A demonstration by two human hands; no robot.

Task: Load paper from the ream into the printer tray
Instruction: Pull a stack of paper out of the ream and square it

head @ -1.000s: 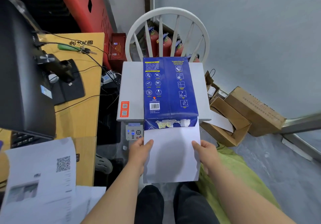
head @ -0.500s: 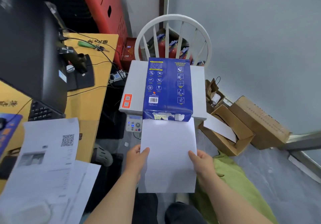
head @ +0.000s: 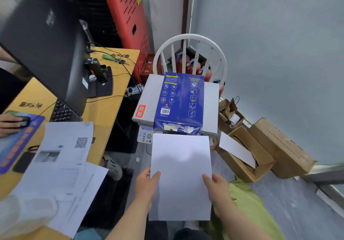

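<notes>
A blue ream with a torn near end lies on top of the grey printer, which stands on a white chair. A stack of white paper is held flat in front of the ream, clear of its torn end. My left hand grips the stack's left edge with the thumb on top. My right hand grips its right edge the same way. The printer's control panel shows below the ream's left corner. The printer tray is hidden behind the paper.
A yellow desk with a black monitor, cables and printed sheets is at left; another person's hand rests on a mouse. Open cardboard boxes stand at right by the wall. Red fire extinguishers sit behind the chair.
The white stack has slid fully out of the ream's torn end toward me, held by both hands. The view has pulled back and tilted.
</notes>
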